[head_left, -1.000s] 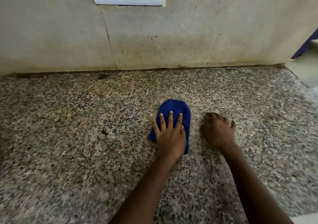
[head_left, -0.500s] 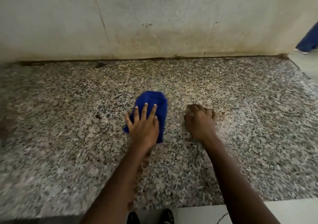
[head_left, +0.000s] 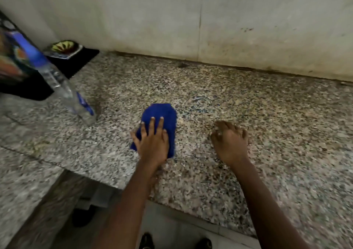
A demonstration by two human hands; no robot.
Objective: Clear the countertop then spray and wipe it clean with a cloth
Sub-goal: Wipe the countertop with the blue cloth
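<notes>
A folded blue cloth (head_left: 162,115) lies on the speckled granite countertop (head_left: 267,118). My left hand (head_left: 152,141) presses flat on the cloth's near half, fingers spread over it. My right hand (head_left: 230,141) rests on the bare counter to the right of the cloth, fingers curled under, holding nothing that I can see. A clear spray bottle (head_left: 63,88) with a blue top stands to the left of the cloth, blurred and leaning in the wide view.
A black tray (head_left: 76,63) with a small patterned dish (head_left: 64,48) sits at the back left against the wall. A colourful object (head_left: 11,61) fills the far left edge. The counter's front edge (head_left: 107,182) steps back at lower left. My shoes show on the floor below.
The view has swung left, bringing the spray bottle and black tray into sight. My left hand has slid the cloth leftward along the counter; my right hand stays beside it.
</notes>
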